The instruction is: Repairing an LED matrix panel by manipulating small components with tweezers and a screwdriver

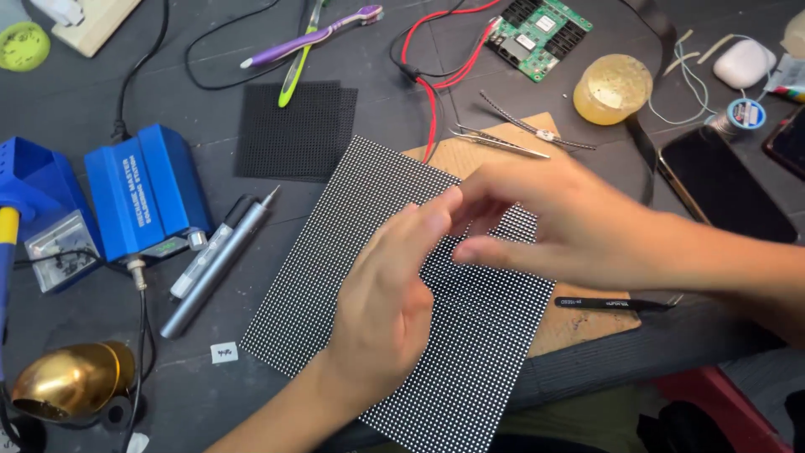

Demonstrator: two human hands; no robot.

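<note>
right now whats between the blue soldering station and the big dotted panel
In the head view, a grey pen-shaped tool lies aslant on the dark table between blue station and dotted panel.

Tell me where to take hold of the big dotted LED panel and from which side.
Probably by the bare left corner of the LED panel, coming from the left. It lies flat and thin, so only the edges offer a pinch. The left hand and right hand cover its middle, and its right side rests on the wooden board.
</note>
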